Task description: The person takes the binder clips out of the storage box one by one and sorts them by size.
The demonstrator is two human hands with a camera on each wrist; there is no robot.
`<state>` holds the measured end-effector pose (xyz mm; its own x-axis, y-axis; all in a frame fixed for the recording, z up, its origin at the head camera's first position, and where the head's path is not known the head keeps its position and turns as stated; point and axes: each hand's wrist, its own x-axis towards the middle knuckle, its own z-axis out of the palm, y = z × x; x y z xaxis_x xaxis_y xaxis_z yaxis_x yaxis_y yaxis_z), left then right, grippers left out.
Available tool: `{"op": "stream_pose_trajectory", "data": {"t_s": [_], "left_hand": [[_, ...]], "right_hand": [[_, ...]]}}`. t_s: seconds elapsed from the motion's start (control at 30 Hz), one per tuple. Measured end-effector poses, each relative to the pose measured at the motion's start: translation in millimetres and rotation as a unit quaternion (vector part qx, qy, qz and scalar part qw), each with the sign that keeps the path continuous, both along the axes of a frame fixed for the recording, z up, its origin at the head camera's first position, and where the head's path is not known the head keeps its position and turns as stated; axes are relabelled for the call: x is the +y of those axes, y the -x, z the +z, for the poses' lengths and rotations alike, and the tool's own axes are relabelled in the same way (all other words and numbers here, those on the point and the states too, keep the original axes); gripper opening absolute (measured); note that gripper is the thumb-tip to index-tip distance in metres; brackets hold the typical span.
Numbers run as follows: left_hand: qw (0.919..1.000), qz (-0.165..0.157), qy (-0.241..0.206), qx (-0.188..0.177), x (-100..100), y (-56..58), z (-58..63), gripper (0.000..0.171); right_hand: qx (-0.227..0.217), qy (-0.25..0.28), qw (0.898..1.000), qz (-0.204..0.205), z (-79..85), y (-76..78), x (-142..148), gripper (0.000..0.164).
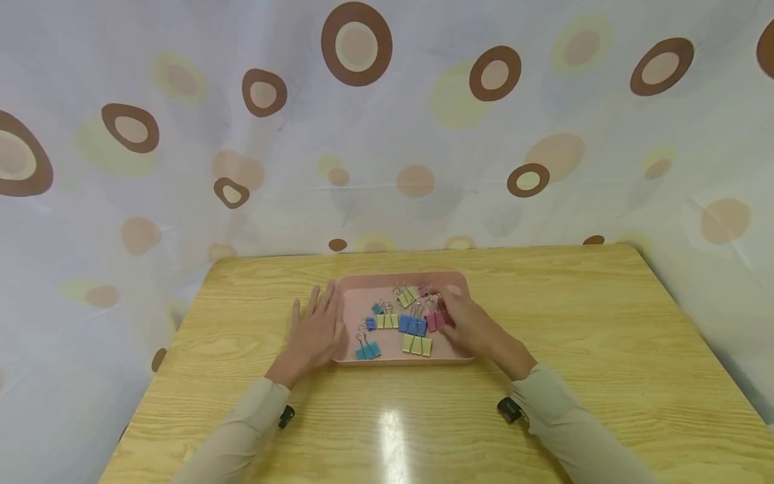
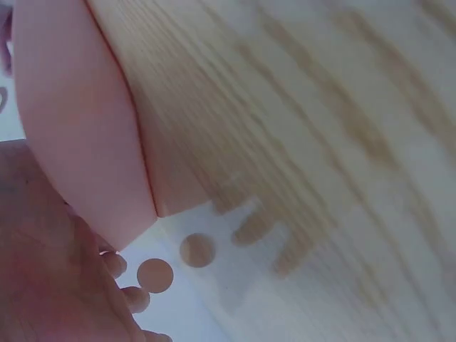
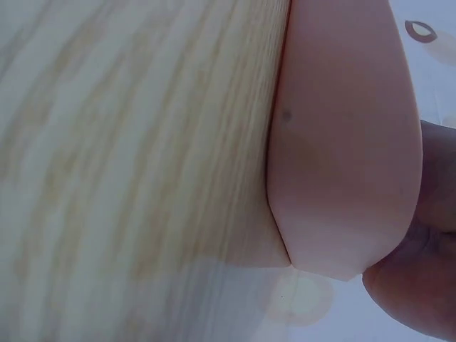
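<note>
A shallow pink tray (image 1: 393, 361) holds several binder clips. Flat against its left side lies my left hand (image 1: 314, 333), fingers straight and spread; the left wrist view shows this hand (image 2: 57, 263) beside the tray wall (image 2: 78, 107). My right hand (image 1: 474, 326) reaches over the right wall, thumb and fingers about the pink binder clips (image 1: 432, 321); I cannot tell whether it pinches one. Blue clips (image 1: 412, 325) lie left of these, with a yellow clip (image 1: 417, 345) in front. Another yellow clip (image 1: 388, 321) and a teal clip (image 1: 367, 351) lie further left.
The tray stands on a wood-grain table (image 1: 574, 323), near its back edge. Behind it hangs a pale curtain (image 1: 387, 134) with brown and yellow circles. Each sleeve has a small black device (image 1: 509, 409) at the wrist.
</note>
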<state>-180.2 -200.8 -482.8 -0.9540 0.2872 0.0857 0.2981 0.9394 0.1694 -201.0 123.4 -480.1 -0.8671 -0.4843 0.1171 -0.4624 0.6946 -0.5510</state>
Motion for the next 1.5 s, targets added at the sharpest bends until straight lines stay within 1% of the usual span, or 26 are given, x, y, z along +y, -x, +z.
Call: {"op": "stream_pose_trajectory", "data": {"t_s": [0.2,0.33,0.5,0.73,0.97,1.13,1.23,1.37,1.5], "left_hand": [[0.9999,0.003,0.010,0.008,-1.3,1.0,-2.0,0.060],[0.9998,0.003,0.007,0.018,0.1,1.1,-0.9,0.060],[0.9998,0.009,0.013,0.014,1.2,1.0,-1.7,0.060],[0.9998,0.010,0.013,0.006,2.0,1.3,-3.9,0.061],[0.9999,0.011,0.011,0.004,0.8,0.6,-4.2,0.061],[0.9999,0.012,0.008,0.002,0.8,1.0,-4.5,0.061],[0.9999,0.013,0.009,0.000,0.5,1.2,-5.4,0.061],[0.9999,0.013,0.009,0.003,0.1,1.1,-6.1,0.061],[0.9999,0.012,0.004,0.002,-0.1,1.3,-6.6,0.061]], "right_hand": [[0.005,0.012,1.000,0.009,2.3,-2.1,-0.9,0.064],[0.022,0.001,1.000,0.006,4.2,-3.2,-0.5,0.064],[0.021,0.000,1.000,0.017,4.8,-3.4,-0.1,0.059],[0.013,0.004,1.000,0.028,3.9,-2.3,2.2,0.049],[0.015,0.006,0.999,0.047,3.6,-2.0,3.4,0.041],[0.024,-0.001,0.999,0.044,3.9,-1.5,2.9,0.034],[0.026,-0.002,0.999,0.044,4.1,-1.2,2.5,0.027],[0.036,0.010,0.998,0.050,3.9,-0.6,3.5,0.018],[0.038,0.042,0.997,0.051,5.1,-2.4,6.2,0.016]]}}
